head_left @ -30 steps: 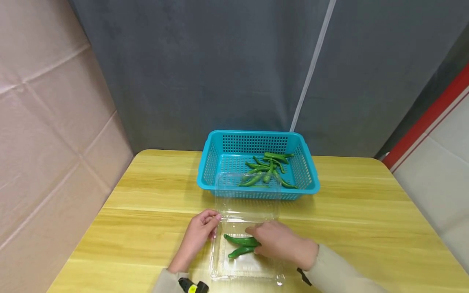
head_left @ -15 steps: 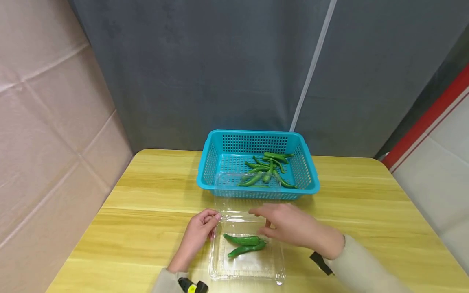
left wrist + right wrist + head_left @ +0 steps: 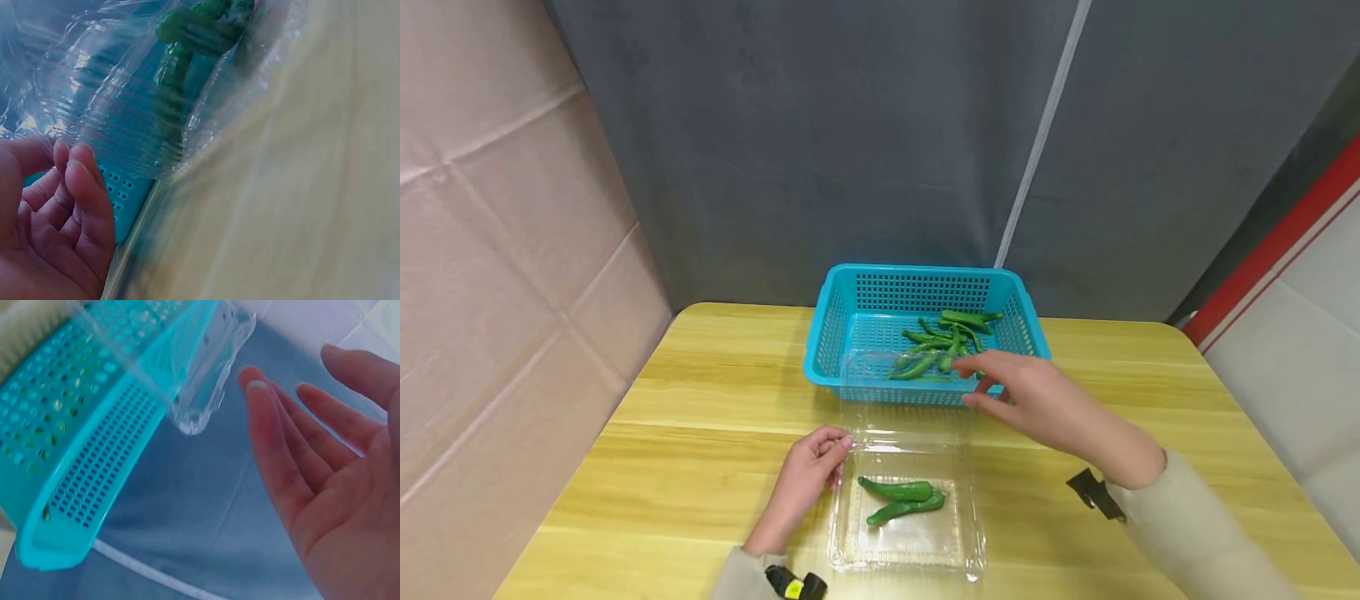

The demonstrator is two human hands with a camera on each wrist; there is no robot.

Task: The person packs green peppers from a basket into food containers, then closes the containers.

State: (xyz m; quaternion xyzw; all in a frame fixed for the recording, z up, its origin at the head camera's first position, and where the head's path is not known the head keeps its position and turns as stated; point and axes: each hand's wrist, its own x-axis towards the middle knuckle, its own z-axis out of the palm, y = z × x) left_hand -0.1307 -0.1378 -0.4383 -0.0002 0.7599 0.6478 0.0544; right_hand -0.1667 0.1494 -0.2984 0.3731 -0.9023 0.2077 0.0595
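Note:
A clear plastic clamshell box (image 3: 917, 546) lies unfolded on the table, its lid leaning over the front rim of the blue basket (image 3: 838, 383). Two green chili peppers (image 3: 895, 492) lie side by side in its bottom half. My left hand (image 3: 808, 475) pinches the box's left edge near the hinge, thumb against fingertip; the left wrist view shows this hand (image 3: 69, 212) at the plastic. Over the basket's front right part is my right hand (image 3: 1030, 396), fingers spread and holding nothing. In the right wrist view this hand (image 3: 337, 469) is apart from the lid's corner (image 3: 194, 419).
Several more green chili peppers (image 3: 951, 337) are heaped in the basket's right part, some seen through the lid and some behind my right hand. A grey curtain (image 3: 820, 150) hangs behind the wooden table (image 3: 715, 392).
My right hand has let go of a chili pepper in the box, risen, and moved away and to the right, over the basket. The left hand has stayed at the box edge.

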